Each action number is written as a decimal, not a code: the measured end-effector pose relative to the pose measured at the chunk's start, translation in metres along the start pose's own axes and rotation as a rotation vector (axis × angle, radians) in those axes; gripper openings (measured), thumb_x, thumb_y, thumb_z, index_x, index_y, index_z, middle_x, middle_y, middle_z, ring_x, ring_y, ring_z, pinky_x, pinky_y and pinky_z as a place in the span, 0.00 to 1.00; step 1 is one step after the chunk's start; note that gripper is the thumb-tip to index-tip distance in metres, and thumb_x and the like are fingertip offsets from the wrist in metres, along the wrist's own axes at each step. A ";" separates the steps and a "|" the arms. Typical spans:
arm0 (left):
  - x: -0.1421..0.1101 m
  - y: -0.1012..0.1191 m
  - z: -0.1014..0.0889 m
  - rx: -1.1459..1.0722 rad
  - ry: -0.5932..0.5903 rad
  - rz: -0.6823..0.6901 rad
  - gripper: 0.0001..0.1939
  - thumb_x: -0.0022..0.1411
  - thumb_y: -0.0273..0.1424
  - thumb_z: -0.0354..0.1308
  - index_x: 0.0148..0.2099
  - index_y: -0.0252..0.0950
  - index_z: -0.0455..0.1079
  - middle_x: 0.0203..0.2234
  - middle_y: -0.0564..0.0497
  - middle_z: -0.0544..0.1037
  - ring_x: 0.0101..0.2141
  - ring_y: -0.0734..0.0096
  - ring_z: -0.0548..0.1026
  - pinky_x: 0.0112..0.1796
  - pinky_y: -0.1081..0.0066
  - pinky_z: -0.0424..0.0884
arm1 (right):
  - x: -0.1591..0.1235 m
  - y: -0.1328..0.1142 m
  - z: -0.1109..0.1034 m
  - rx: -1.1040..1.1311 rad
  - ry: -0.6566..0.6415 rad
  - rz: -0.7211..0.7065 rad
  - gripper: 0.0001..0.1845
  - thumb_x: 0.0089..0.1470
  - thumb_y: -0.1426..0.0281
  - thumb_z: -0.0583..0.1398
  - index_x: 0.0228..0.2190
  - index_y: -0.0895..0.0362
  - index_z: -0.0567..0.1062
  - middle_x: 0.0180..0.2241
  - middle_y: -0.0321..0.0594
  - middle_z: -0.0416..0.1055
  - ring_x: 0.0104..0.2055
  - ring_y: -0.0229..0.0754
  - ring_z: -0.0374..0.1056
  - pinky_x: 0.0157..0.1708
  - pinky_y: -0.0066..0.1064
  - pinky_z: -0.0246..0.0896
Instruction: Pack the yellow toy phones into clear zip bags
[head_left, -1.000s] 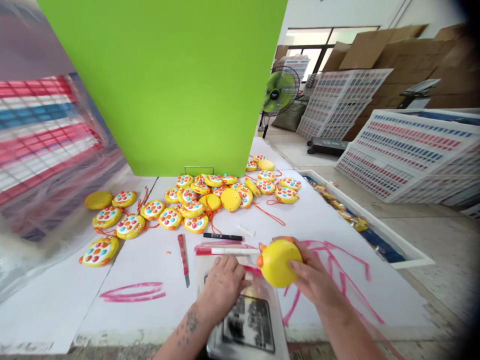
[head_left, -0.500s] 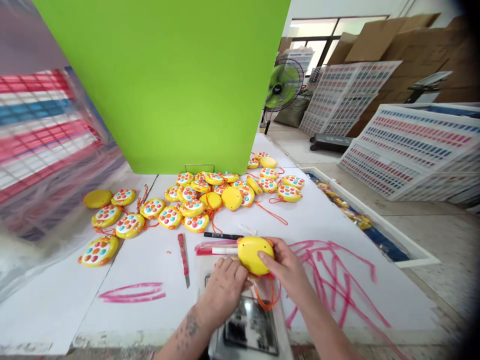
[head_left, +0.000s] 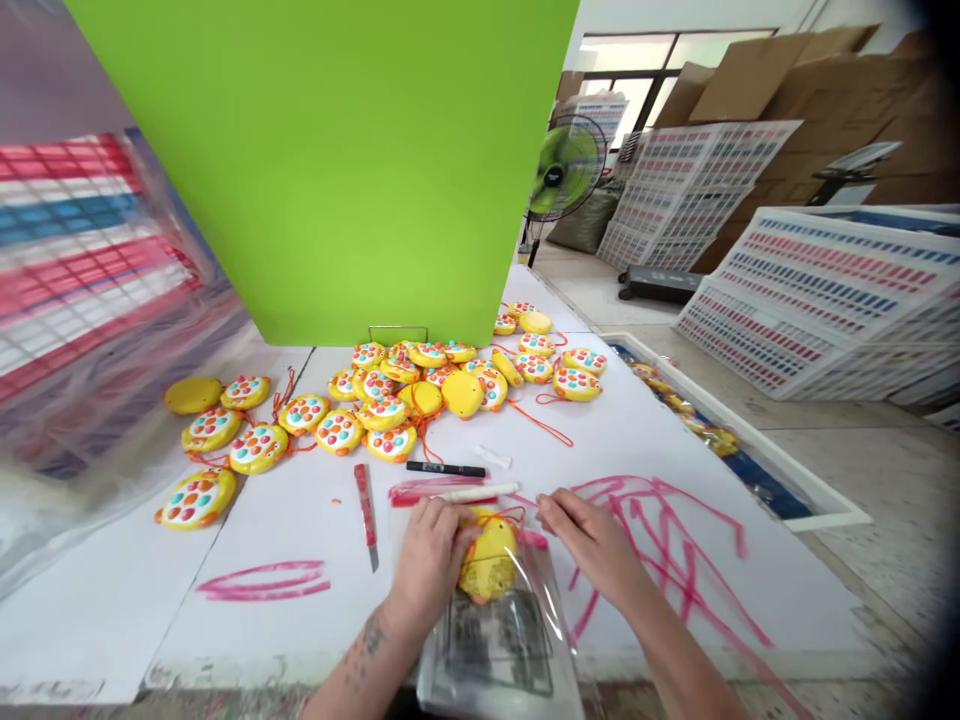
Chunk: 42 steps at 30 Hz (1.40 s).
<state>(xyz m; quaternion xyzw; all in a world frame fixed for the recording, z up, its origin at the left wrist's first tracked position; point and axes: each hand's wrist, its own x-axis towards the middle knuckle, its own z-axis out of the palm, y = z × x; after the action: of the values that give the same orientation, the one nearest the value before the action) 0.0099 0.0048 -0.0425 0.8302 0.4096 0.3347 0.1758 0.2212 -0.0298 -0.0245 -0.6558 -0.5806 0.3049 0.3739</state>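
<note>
A yellow turtle-shaped toy [head_left: 491,565] with an orange cord lies back side up, mostly inside a clear plastic bag [head_left: 559,610]. My left hand [head_left: 431,560] is closed on the bag's mouth at the toy's left side. Just right of the bag's opening is my right hand [head_left: 589,540], its thumb and fingers pressed together; whatever is between them is too small to make out. Under the bag a dark printed picture [head_left: 499,640] shows through. A white marker [head_left: 480,493] rests just beyond the toy.
Many similar toys [head_left: 390,412] with coloured dots lie across the table's far half. A black marker [head_left: 446,469] and a red box cutter [head_left: 365,505], blade out, are nearby. A green panel [head_left: 330,180] stands behind. On the right, a white-rimmed tray [head_left: 817,522] sits lower.
The yellow toy has moved down from my right hand into the bag. My right hand has let go of it and is off to the right. The white marker has shifted right.
</note>
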 end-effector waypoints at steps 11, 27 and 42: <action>0.000 0.002 -0.005 -0.345 -0.078 -0.138 0.06 0.61 0.26 0.54 0.31 0.37 0.62 0.39 0.47 0.75 0.42 0.63 0.71 0.43 0.64 0.67 | -0.005 -0.005 0.023 -0.188 -0.147 -0.029 0.19 0.60 0.60 0.46 0.21 0.54 0.64 0.20 0.34 0.67 0.24 0.40 0.66 0.24 0.29 0.54; -0.002 -0.004 -0.007 -0.344 0.231 -0.211 0.19 0.63 0.35 0.53 0.55 0.37 0.59 0.48 0.42 0.69 0.46 0.60 0.69 0.46 0.59 0.65 | -0.024 -0.021 0.039 0.254 0.136 -0.140 0.14 0.62 0.60 0.46 0.32 0.52 0.66 0.29 0.40 0.76 0.30 0.42 0.72 0.29 0.31 0.68; 0.004 0.002 -0.005 -0.780 -0.066 -0.546 0.24 0.61 0.45 0.51 0.51 0.34 0.69 0.24 0.53 0.74 0.25 0.70 0.69 0.29 0.71 0.67 | -0.012 -0.016 0.030 -0.193 0.365 -0.477 0.16 0.59 0.71 0.51 0.49 0.52 0.66 0.49 0.44 0.69 0.55 0.48 0.60 0.53 0.47 0.58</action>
<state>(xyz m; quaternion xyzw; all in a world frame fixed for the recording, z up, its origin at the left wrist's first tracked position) 0.0093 0.0072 -0.0364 0.5745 0.4507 0.3784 0.5689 0.1860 -0.0372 -0.0270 -0.5776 -0.6676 0.0294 0.4688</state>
